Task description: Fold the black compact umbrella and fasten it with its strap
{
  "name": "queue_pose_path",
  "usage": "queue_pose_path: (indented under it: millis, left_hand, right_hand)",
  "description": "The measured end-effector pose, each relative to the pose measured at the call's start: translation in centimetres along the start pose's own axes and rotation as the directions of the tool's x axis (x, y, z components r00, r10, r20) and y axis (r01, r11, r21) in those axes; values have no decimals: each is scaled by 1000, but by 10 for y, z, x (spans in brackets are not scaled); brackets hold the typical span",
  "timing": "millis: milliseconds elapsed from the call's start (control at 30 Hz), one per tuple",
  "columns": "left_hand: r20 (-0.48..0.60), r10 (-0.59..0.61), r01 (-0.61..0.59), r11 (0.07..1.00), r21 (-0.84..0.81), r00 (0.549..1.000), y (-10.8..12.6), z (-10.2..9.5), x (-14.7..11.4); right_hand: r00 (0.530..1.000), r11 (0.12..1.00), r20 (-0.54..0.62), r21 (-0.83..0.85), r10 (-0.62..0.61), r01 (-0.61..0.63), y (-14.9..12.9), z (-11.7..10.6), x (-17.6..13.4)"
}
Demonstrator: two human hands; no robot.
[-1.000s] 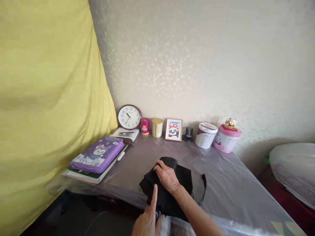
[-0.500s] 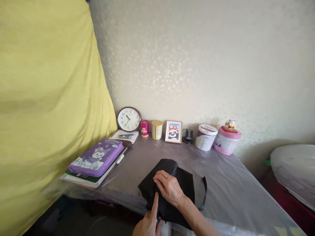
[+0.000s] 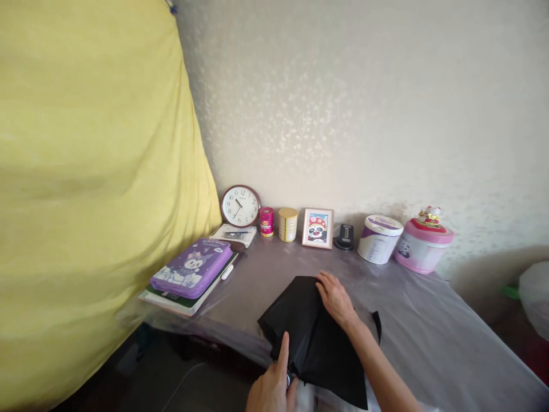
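Observation:
A black folding umbrella [image 3: 317, 343] lies across the table's front edge, its fabric loose and spread in folds. My left hand [image 3: 274, 375] is closed around its handle end at the bottom, with the index finger stretched along the fabric. Part of a shiny round handle shows between thumb and fingers; the rest is hidden. My right hand [image 3: 337, 297] rests on the upper right of the fabric, fingers stretched out over the top edge. A thin black strap [image 3: 377, 326] sticks out beyond my right forearm.
At left, a purple case [image 3: 193, 269] lies on books beside a yellow curtain [image 3: 98, 171]. Along the wall stand a clock [image 3: 241, 206], a pink can [image 3: 266, 222], a yellow can [image 3: 287, 225], a picture frame [image 3: 318, 228], a black device [image 3: 344, 237] and two tubs [image 3: 380, 239].
My right hand has slid from the middle of the fabric to its upper right edge, and its fingers have straightened. My left hand keeps its hold. The camera view has turned slightly left.

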State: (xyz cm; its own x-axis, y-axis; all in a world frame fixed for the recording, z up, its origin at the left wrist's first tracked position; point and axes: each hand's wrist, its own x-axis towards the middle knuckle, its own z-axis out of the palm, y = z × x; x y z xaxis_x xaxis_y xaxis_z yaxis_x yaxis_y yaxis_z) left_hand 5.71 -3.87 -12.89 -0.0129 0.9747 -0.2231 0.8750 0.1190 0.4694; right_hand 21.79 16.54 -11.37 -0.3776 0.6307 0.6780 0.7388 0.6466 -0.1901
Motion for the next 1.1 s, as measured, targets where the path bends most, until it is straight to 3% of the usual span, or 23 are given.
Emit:
queue_pose_path:
  millis: [133,267,433,700,900,1100]
  left_hand:
    - [-16,8,-8,1000,-15,1000,-2,0,0]
    - [-17,8,-8,1000,-27,1000,-3,0,0]
    - [-31,-1,0,1000,-14,1000,0,-3,-3]
    - [-50,30,-30,1000,7,998,-2,0,-4]
    - [-51,39,-39,999,5,998,-4,1,-2]
    - [-54,18,-19,1000,-15,998,1,-2,-6]
  right_hand:
    - [995,994,-78,92,69,-62,29,-26,-36]
    - [996,992,-42,96,85,-81,51,-45,-81]
    - [999,997,-36,81,-5,8,37,-53,-111]
    - [983,977,-30,106,-183,185,-6,-73,-106]
    - [977,963,41,182,-209,198,-15,-78,-101]
    - [981,959,36,219,-189,177,-10,-82,-94]
